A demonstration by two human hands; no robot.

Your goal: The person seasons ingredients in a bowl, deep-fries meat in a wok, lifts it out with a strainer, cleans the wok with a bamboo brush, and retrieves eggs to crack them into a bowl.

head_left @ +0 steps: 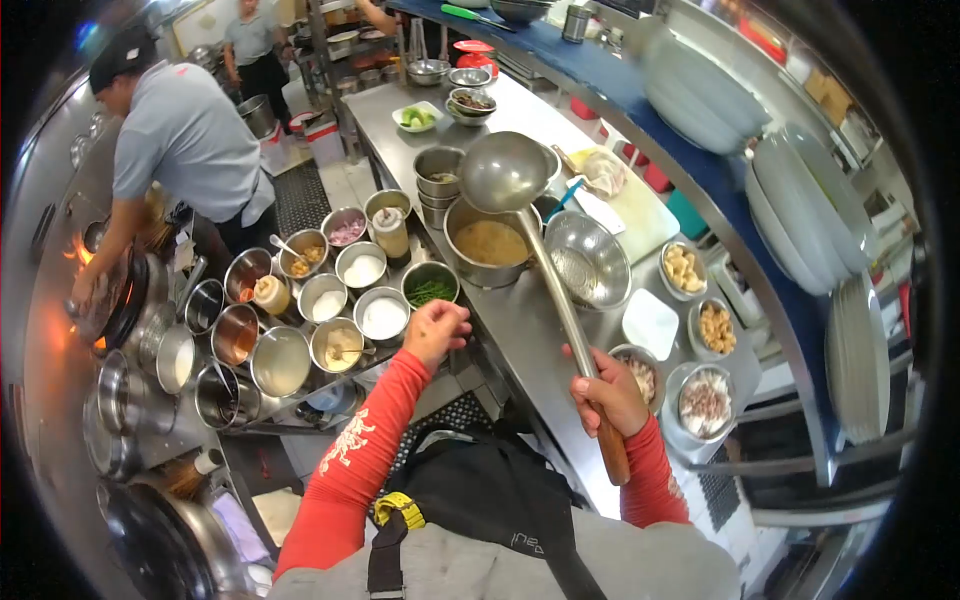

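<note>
My right hand (612, 392) is wrapped around the wooden handle of a long steel ladle (555, 275). The ladle's round bowl hangs out over the counter, near a steel pot of brown liquid (490, 245). My left hand (437, 330) is raised with fingers curled together, beside a container of chopped green herbs (430, 287); whatever it may hold is hidden. Close to it stand containers of white powder (384, 315) and a pale paste with a spoon (340, 346). A shallow steel bowl (590, 262) sits right of the ladle's shaft.
Burner flames (82, 250) rise at far left, where a co-worker (190, 140) handles a wok. Another person (252, 50) stands farther back. A cutting board (640, 210) lies on the counter (400, 125). A blue-topped shelf (600, 80) with stacked plates (858, 360) overhangs the right side.
</note>
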